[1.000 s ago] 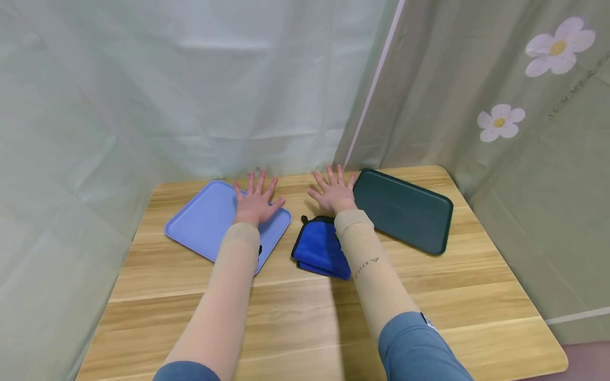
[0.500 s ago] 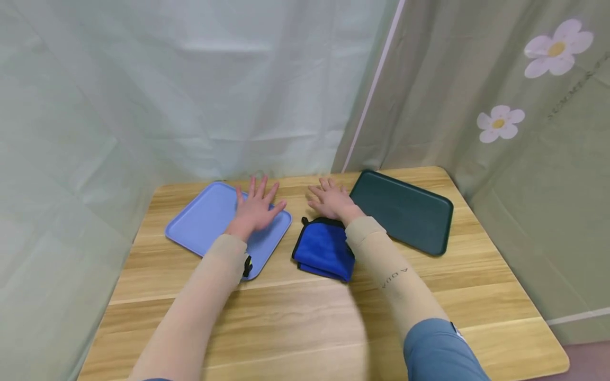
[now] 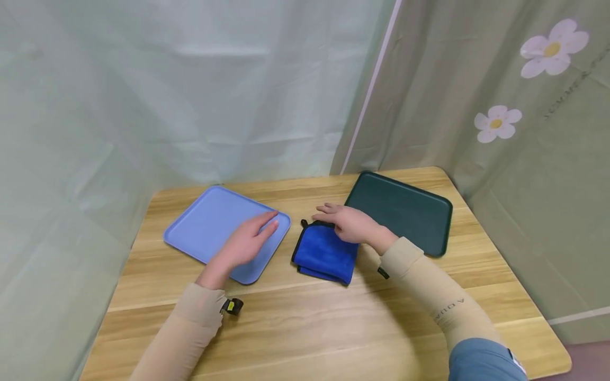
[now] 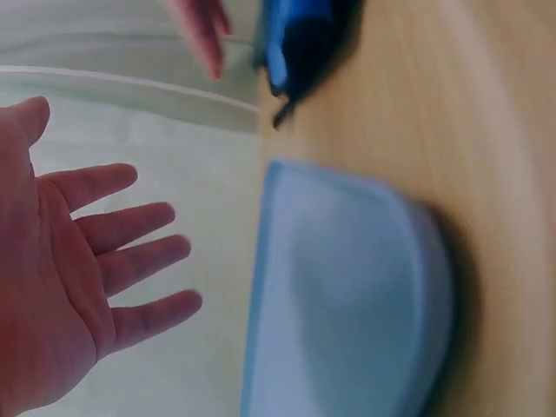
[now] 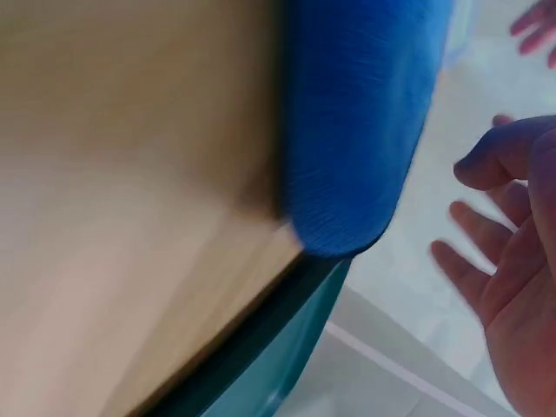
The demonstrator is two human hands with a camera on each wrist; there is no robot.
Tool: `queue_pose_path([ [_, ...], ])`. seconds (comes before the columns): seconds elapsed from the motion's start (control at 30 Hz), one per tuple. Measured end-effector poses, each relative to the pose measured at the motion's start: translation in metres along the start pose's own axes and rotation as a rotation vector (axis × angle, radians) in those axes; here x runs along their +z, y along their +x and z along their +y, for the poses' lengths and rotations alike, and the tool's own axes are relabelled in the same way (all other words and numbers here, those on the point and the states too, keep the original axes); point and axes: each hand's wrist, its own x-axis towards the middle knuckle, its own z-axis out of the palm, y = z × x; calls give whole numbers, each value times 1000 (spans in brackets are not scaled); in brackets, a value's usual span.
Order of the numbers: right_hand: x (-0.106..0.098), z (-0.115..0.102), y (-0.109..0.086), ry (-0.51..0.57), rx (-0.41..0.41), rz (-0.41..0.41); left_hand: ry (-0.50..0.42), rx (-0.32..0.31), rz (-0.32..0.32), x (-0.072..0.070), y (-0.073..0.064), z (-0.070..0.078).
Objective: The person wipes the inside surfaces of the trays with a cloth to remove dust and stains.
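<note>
A folded blue cloth (image 3: 326,255) with black edging and a small black loop lies mid-table. Over its far right corner hovers my right hand (image 3: 350,222), fingers loosely extended to the left; in the right wrist view this hand (image 5: 521,243) is apart from the cloth (image 5: 356,130). My left hand (image 3: 245,241) is above the right part of a light blue tray (image 3: 205,211), with fingers straight and thumb apart. The left wrist view shows the left palm (image 4: 52,287) with nothing in it, beside the tray (image 4: 347,278).
A dark green tray (image 3: 405,211) lies at the back right of the wooden table (image 3: 305,323). Pale curtains (image 3: 248,95) hang behind and at both sides; the right one bears white flowers (image 3: 498,124).
Both hands have drawn back toward the body and turned inward, their spread fingers coming closer together. My right hand has come over the cloth's corner. Cloth and trays have stayed put.
</note>
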Motion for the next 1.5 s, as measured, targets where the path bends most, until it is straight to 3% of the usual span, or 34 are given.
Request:
queue_pose_path([
  [0.13,9,-1,-29,-67,-132,-19,-152,13,42,-1,-25,4],
  [0.27,18,-1,-50,-136,-206,-57,-279,10,91,-2,-45,1],
  [0.43,27,-2,-61,-179,-275,-74,-368,22,123,-4,-60,-2],
  [0.57,33,-5,-62,-171,-305,-82,-376,14,132,-7,-67,-2],
  [1.17,46,-20,-55,-168,-247,-55,-371,-7,193,-14,-78,-4],
  [1.5,47,-33,-52,-273,-139,-26,-373,-1,212,-14,-76,-2],
])
